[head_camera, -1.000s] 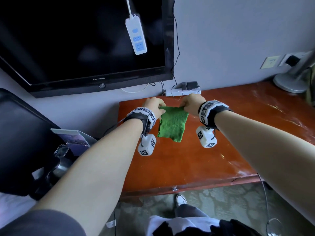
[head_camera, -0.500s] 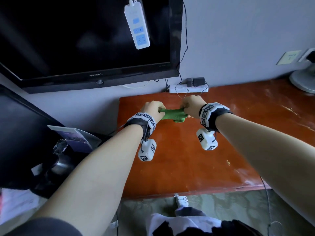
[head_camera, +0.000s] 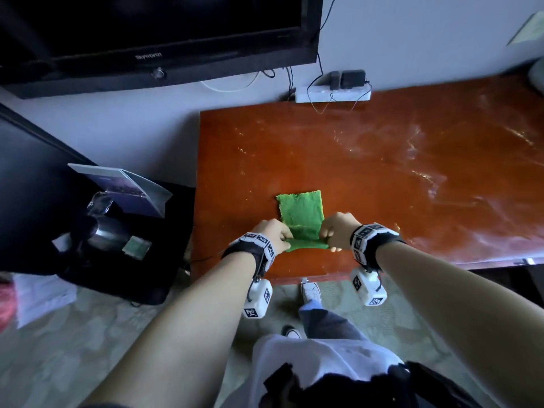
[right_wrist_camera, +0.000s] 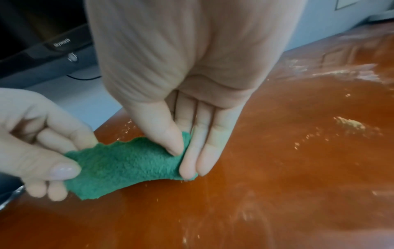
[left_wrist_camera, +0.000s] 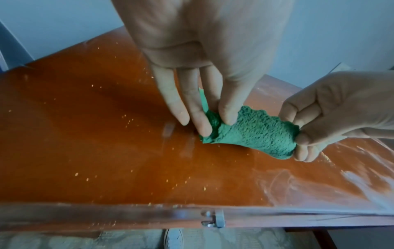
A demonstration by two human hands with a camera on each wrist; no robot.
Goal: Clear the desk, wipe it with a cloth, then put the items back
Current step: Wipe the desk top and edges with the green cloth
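1. Cloth [head_camera: 300, 212] of green terry now lies spread on the table [head_camera: 412, 178], far end flat on the wood and near edge lifted and rolled between both hands. A second ago it hung in the air from its top corners; half a second ago it was bunched into a tight strip between the fists, up near the wall.

2. Left hand [head_camera: 272, 234] pinches the cloth's left near corner: in the left wrist view the thumb and fingertips [left_wrist_camera: 202, 124] close on the rolled edge just above the wood.

3. Right hand [head_camera: 338, 229] pinches the right near corner the same way, thumb on top and fingers [right_wrist_camera: 189, 161] behind the fabric. Both hands have come back toward the table's front edge, dragging the cloth with them.

4. Table surface shows pale streaks and scattered specks, thick toward the right. It carries only a white power strip [head_camera: 332, 94] against the wall under the television [head_camera: 147, 39].

5. My reading: clearing is done and wiping is under way or about to start, the cloth being laid out or folded for a stroke. A kettle [head_camera: 106, 231] and a leaflet [head_camera: 123, 184] sit on a low black stand to the left, probably waiting to go back.
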